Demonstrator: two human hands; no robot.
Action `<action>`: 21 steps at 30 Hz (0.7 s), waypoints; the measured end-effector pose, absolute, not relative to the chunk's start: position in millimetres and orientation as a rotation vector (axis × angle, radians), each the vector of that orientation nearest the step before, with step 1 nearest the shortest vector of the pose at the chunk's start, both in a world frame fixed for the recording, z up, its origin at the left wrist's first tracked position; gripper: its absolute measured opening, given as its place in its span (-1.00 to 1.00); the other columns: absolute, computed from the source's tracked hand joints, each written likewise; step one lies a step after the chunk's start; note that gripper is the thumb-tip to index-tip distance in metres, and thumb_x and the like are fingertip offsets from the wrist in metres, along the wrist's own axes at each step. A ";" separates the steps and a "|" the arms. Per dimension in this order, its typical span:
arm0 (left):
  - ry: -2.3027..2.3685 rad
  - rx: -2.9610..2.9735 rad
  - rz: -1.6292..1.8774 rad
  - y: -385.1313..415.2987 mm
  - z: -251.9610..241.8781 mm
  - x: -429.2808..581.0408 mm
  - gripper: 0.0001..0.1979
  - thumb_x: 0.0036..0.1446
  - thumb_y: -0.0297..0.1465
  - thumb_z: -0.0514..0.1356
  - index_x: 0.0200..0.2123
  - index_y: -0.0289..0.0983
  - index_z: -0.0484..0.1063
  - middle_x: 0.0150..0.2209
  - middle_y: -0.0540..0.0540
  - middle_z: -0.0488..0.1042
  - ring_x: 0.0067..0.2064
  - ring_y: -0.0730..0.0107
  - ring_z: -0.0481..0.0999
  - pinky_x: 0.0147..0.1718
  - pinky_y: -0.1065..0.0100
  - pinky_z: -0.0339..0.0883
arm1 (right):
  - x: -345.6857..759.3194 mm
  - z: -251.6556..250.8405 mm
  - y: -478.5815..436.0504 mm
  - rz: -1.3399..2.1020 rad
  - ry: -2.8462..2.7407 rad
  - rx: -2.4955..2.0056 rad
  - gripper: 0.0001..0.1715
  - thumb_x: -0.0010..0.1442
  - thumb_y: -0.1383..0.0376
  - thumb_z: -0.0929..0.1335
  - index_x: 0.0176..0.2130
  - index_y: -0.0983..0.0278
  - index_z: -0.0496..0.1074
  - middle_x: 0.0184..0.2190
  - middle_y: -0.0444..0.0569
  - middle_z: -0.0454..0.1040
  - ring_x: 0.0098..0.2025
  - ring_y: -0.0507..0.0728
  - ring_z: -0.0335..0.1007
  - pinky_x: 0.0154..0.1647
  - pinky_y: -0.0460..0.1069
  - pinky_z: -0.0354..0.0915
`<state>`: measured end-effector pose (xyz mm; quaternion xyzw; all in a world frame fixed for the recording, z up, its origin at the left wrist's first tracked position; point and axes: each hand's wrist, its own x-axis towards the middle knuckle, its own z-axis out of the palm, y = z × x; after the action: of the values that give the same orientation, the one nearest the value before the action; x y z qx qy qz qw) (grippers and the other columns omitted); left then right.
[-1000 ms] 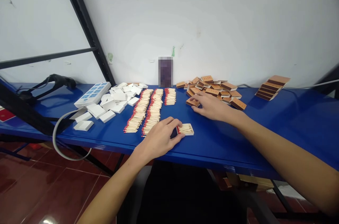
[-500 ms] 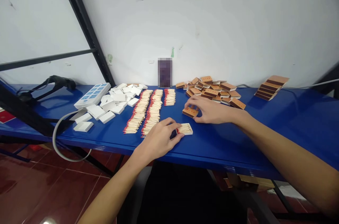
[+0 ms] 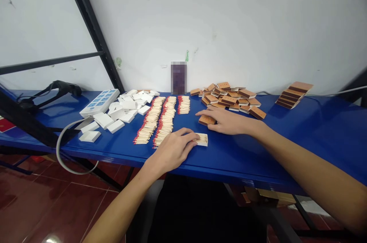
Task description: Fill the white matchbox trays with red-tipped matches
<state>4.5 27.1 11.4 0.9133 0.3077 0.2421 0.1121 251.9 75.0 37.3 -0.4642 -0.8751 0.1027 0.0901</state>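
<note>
1. Matchbox tray, white and filled with red-tipped matches, lies flat near the front edge of the blue table, just right of the rows of loose matches.
2. The left hand is bent around the tray's left end, with its fingers over the top and its thumb on the near side, pinching it.
3. The right hand lies low on the table just behind the tray, fingers stretched out and close together, touching a single brown sleeve. The thumb is hidden, so I cannot tell whether the sleeve is actually gripped.
4. That sleeve sits apart from the loose heap of brown sleeves farther back, between the heap and the filled tray.
5. A neat slanted stack of brown boxes stands well to the right, near the wall.
6. Left of the match rows lies a scatter of empty white trays. Beyond them is a white power strip, whose grey cable loops off the table's front edge.
7. A dark upright object stands against the wall behind the matches (it is blurred, so no detail can be made out).
</note>
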 end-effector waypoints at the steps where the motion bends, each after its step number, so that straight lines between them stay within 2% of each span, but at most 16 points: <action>1: 0.906 2.678 0.713 27.1 11.1 4.5 -0.74 0.39 -0.37 -0.01 -0.03 -0.16 0.45 -0.01 -0.08 0.46 -0.03 0.29 0.51 0.01 0.26 0.37 | 253.0 39.2 74.0 0.330 -2.614 -1.370 -0.38 0.19 0.20 0.28 0.23 0.18 0.26 0.07 0.13 0.39 0.08 0.31 0.33 0.07 0.16 0.26; 4: 0.945 2.687 0.724 26.6 9.9 4.5 -0.73 0.38 -0.37 0.00 -0.01 -0.15 0.46 0.01 -0.09 0.46 -0.03 0.27 0.52 0.02 0.24 0.38 | 254.6 46.7 68.7 0.487 -2.689 -1.297 -0.29 0.05 0.24 0.36 0.20 0.15 0.29 0.13 0.06 0.39 0.10 0.31 0.33 0.04 0.12 0.30; 7: 0.998 2.713 0.737 25.9 9.1 5.0 -0.74 0.37 -0.33 0.03 -0.02 -0.16 0.49 0.01 -0.10 0.47 -0.04 0.25 0.53 0.02 0.23 0.39 | 253.6 56.2 62.8 0.638 -2.748 -1.251 -0.25 -0.06 0.27 0.39 0.16 0.15 0.33 0.10 0.02 0.42 0.04 0.30 0.38 -0.03 0.10 0.35; 11: 1.077 2.718 0.741 24.9 9.3 6.4 -0.73 0.36 -0.29 0.06 -0.03 -0.17 0.50 -0.02 -0.10 0.50 -0.09 0.25 0.55 -0.04 0.24 0.41 | 254.1 66.5 58.5 0.695 -2.752 -1.357 -0.24 -0.12 0.29 0.40 0.12 0.16 0.34 -0.05 0.00 0.49 -0.18 0.23 0.44 -0.26 0.05 0.37; 14: 1.148 2.682 0.736 24.4 10.0 7.3 -0.72 0.33 -0.29 0.10 0.04 -0.18 0.46 -0.06 -0.10 0.50 -0.14 0.24 0.55 -0.12 0.24 0.42 | 253.7 69.5 55.7 0.737 -2.775 -1.411 -0.22 -0.11 0.27 0.40 0.14 0.16 0.30 -0.15 -0.01 0.47 -0.34 0.16 0.40 -0.42 0.01 0.31; 21: 1.146 2.660 0.741 25.3 10.1 6.6 -0.70 0.30 -0.30 0.14 0.07 -0.19 0.41 -0.09 -0.09 0.51 -0.16 0.23 0.53 -0.14 0.24 0.39 | 245.8 64.1 52.8 0.729 -2.741 -1.220 -0.16 0.00 0.20 0.41 0.24 0.14 0.18 -0.15 0.00 0.43 -0.26 0.16 0.39 -0.33 -0.01 0.30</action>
<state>6.6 25.3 10.1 0.8872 0.3822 0.2470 0.0759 245.8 52.8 64.1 -0.3949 -0.8875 0.2361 0.0270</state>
